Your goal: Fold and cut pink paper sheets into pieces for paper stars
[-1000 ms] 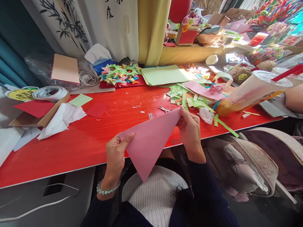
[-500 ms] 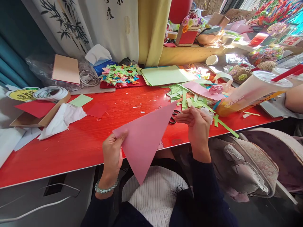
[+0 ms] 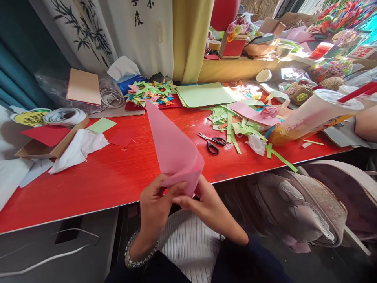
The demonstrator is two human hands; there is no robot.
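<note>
Well, in the head view we hold a pink sheet (image 3: 172, 137) up before us, over the near edge of a red worktop (image 3: 123, 173). Our left hand (image 3: 154, 204) is nearly closed, thumb and fingers pinching the lower edge of the paper; our right hand (image 3: 210, 206) curls just beside it, partly closed, gripping the lower right part, which bends over on itself. The long point of the sheet rises toward the back left. We wear a beaded bracelet (image 3: 139, 257) on the left wrist. To the right of the paper we see black-handled scissors (image 3: 210, 139) lying near a heap of green strips (image 3: 219, 118), and farther right a tall cup (image 3: 312, 118) with a red straw (image 3: 357, 91). To our left lie a red square (image 3: 121, 136) and a green square (image 3: 102, 125); behind the sheet we have folded paper stars (image 3: 150, 91) and light green sheets (image 3: 206, 95)
</note>
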